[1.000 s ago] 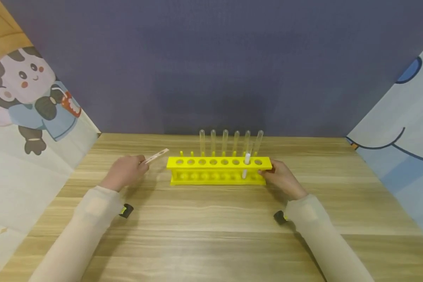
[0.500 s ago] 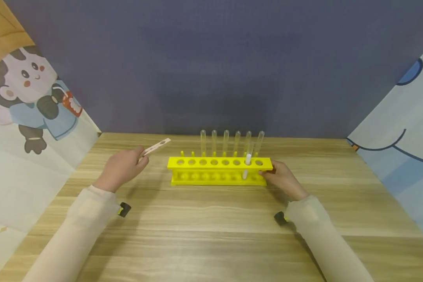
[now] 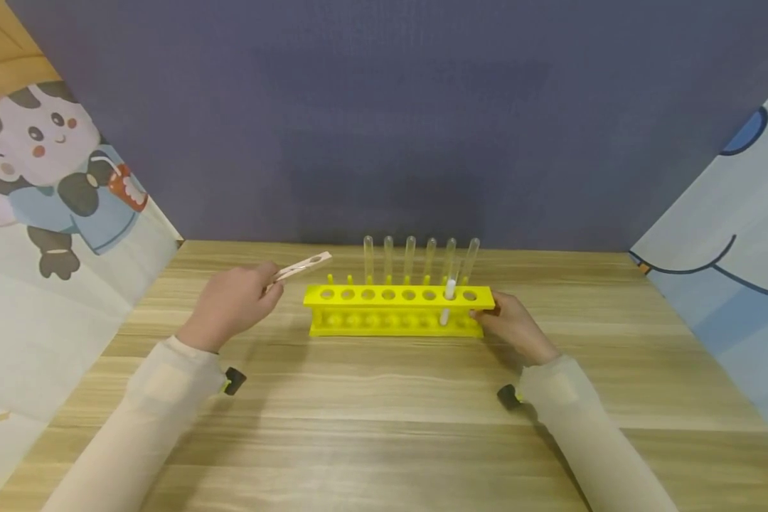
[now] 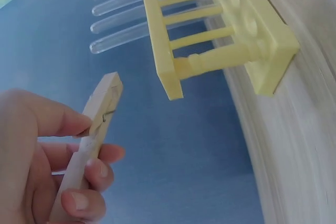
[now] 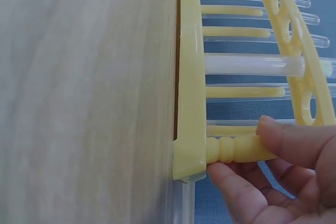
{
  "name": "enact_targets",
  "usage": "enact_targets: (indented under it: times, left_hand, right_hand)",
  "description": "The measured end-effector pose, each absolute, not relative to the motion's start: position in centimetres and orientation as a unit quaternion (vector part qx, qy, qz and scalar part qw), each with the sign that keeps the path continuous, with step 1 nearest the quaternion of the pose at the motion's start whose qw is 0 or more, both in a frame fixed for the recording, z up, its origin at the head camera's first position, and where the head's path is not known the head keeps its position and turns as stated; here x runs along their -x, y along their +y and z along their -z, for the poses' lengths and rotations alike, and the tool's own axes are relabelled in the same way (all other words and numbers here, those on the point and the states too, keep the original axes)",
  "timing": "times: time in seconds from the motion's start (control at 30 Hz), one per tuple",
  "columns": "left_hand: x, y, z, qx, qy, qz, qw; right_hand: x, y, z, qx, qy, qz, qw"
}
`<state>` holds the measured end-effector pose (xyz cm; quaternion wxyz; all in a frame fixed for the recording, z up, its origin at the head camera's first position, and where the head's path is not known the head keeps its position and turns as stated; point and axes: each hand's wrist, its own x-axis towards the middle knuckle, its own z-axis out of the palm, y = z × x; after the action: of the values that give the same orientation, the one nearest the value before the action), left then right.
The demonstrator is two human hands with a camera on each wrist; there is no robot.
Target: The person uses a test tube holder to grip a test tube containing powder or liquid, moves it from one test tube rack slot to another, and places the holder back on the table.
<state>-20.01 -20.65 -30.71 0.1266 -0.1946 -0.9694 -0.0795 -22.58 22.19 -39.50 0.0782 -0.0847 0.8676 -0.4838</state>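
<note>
My left hand [image 3: 233, 306] pinches a wooden test tube clamp [image 3: 291, 270], raised just left of the rack. In the left wrist view its small metal spring shows, and its tip stands apart from the rack end. A yellow test tube rack [image 3: 377, 302] stands upright on the table. At its right end, my right hand [image 3: 521, 328] grips the end post [image 5: 247, 149], thumb on one side and fingers beneath. One test tube with white contents [image 3: 450, 289] sits in a hole near that end. Several clear test tubes [image 3: 411, 257] are upside down on the back pegs.
The wood-grain table [image 3: 384, 412] carries the rack near its back edge. Behind it rises a dark blue-grey panel [image 3: 384, 128]. Printed cartoon sheets hang at the left [image 3: 57, 185] and right. Two back pegs [image 3: 340, 279] at the rack's left bear no tubes.
My left hand has lifted the clamp and brought it to the right, closer to the rack's left end. The right hand and the rack stay in place.
</note>
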Motion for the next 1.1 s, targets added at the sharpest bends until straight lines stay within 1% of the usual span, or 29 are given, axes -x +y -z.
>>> enact_targets:
  times: [0.43, 0.67, 0.9, 1.1]
  left_hand:
    - [19.8, -19.1, 30.9, 0.238, -0.950, 0.091, 0.179]
    - [19.8, -18.2, 30.9, 0.248, -0.948, 0.096, 0.177]
    - [20.0, -17.0, 31.0, 0.270, -0.935, 0.096, 0.208]
    - [20.2, -15.8, 31.0, 0.282, -0.930, 0.098, 0.212]
  right_hand:
    - [22.4, 22.2, 39.7, 0.085, 0.864, 0.491, 0.079]
    - [22.4, 22.2, 39.7, 0.083, 0.860, 0.497, 0.080]
    - [22.6, 22.1, 39.6, 0.089, 0.866, 0.486, 0.069]
    - [22.7, 22.1, 39.6, 0.085, 0.868, 0.485, 0.071]
